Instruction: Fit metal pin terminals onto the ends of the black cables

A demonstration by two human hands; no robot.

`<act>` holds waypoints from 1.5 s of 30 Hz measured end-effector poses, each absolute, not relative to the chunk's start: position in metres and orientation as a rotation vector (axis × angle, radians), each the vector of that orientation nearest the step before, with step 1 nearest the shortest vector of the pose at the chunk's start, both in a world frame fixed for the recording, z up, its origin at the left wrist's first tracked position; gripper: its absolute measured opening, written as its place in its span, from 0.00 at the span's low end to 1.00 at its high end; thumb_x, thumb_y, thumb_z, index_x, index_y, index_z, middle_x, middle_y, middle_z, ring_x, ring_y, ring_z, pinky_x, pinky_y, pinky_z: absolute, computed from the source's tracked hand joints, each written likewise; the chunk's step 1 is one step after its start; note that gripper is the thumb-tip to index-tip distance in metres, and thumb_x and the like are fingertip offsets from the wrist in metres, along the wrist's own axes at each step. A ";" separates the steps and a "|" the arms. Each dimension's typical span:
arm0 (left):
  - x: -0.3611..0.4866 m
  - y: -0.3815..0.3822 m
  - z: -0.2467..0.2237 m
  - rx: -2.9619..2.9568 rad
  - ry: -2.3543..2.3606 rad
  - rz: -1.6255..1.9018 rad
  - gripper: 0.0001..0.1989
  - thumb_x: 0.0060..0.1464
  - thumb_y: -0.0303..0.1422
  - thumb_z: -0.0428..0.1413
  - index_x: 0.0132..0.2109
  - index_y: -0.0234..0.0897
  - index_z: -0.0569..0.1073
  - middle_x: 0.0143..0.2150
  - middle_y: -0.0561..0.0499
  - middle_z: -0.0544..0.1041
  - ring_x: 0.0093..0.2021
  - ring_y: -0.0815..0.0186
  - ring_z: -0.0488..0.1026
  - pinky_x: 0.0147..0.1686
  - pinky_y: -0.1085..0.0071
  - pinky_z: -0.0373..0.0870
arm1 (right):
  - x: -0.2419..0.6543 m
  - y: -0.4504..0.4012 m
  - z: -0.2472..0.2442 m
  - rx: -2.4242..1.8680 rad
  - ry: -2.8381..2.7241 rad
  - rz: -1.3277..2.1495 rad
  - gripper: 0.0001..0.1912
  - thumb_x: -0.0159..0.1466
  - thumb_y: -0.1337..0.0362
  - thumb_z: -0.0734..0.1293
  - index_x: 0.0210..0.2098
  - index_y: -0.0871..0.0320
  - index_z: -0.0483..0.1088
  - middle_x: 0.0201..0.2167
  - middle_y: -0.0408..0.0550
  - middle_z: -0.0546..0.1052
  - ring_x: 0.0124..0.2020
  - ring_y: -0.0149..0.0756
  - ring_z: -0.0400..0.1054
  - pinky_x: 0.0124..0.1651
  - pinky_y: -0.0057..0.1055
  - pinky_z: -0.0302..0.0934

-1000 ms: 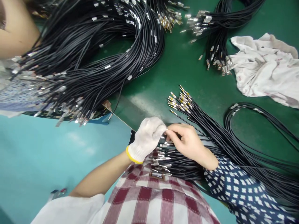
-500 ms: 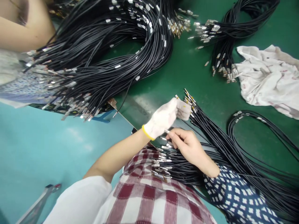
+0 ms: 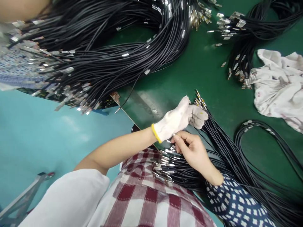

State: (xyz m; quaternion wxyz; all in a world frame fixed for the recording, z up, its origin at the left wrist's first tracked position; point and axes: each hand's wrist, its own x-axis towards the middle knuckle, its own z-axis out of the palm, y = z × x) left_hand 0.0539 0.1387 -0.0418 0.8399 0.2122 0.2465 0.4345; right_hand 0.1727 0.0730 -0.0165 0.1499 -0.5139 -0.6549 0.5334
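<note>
My left hand (image 3: pixel 177 117), in a white glove with a yellow cuff, is closed with its fingers curled. A metal tip shows past its thumb, and a thin black cable runs out below the fingers. The grip itself is hidden. My bare right hand (image 3: pixel 193 149) sits just below the glove and pinches a cable's small metal end (image 3: pixel 174 135) between thumb and fingertips. Beyond the glove, a bundle of black cables (image 3: pixel 220 132) with metal ends stretches to the lower right. Another cable bundle (image 3: pixel 187 171) lies under my right hand, its silver ends towards my checked apron.
A large heap of black cables (image 3: pixel 99 66) covers the table's left side, beside another person's arm (image 3: pixel 26 9). More cables (image 3: pixel 262 26) lie at the back right, near a crumpled white cloth (image 3: pixel 279 85). A looped cable bundle (image 3: pixel 239 135) rests on the green table (image 3: pixel 201 69).
The view has shifted, so the table's things sit differently in the picture. My left hand's curled fingers are turned slightly more outward, and my right hand still pinches the metal end.
</note>
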 end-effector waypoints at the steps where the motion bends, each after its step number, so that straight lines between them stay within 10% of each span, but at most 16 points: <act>1: 0.054 0.139 -0.043 0.452 0.523 0.905 0.40 0.64 0.59 0.34 0.34 0.32 0.78 0.30 0.46 0.77 0.31 0.67 0.72 0.37 0.70 0.69 | 0.172 0.073 -0.016 -1.480 -1.886 1.525 0.18 0.71 0.58 0.61 0.29 0.57 0.73 0.17 0.41 0.71 0.20 0.31 0.63 0.28 0.29 0.56; 20: 0.035 0.124 -0.020 0.456 0.730 0.994 0.18 0.55 0.48 0.60 0.38 0.37 0.79 0.38 0.45 0.80 0.38 0.61 0.77 0.39 0.67 0.74 | 0.189 0.086 -0.007 -1.228 -1.354 1.711 0.14 0.70 0.53 0.64 0.43 0.57 0.75 0.22 0.40 0.70 0.24 0.31 0.65 0.33 0.29 0.63; 24: 0.036 0.104 -0.013 0.721 0.924 0.904 0.13 0.56 0.36 0.61 0.47 0.36 0.79 0.29 0.52 0.76 0.26 0.71 0.69 0.29 0.73 0.68 | 0.190 0.088 -0.006 -1.228 -1.309 1.623 0.17 0.70 0.51 0.65 0.34 0.57 0.76 0.25 0.45 0.78 0.28 0.34 0.71 0.38 0.32 0.69; 28: 0.039 0.094 -0.009 0.819 1.053 0.922 0.10 0.56 0.31 0.59 0.44 0.35 0.81 0.37 0.49 0.79 0.35 0.69 0.72 0.38 0.72 0.70 | 0.191 0.087 -0.008 -1.269 -1.409 1.518 0.23 0.69 0.48 0.64 0.27 0.57 0.76 0.26 0.47 0.80 0.30 0.36 0.74 0.44 0.35 0.70; 45: 0.054 0.081 -0.003 0.704 1.246 0.925 0.11 0.54 0.34 0.61 0.42 0.34 0.83 0.34 0.47 0.82 0.31 0.66 0.76 0.29 0.73 0.73 | 0.187 0.076 -0.016 -1.203 -1.249 1.600 0.25 0.67 0.47 0.66 0.21 0.58 0.72 0.18 0.44 0.74 0.19 0.29 0.62 0.24 0.27 0.58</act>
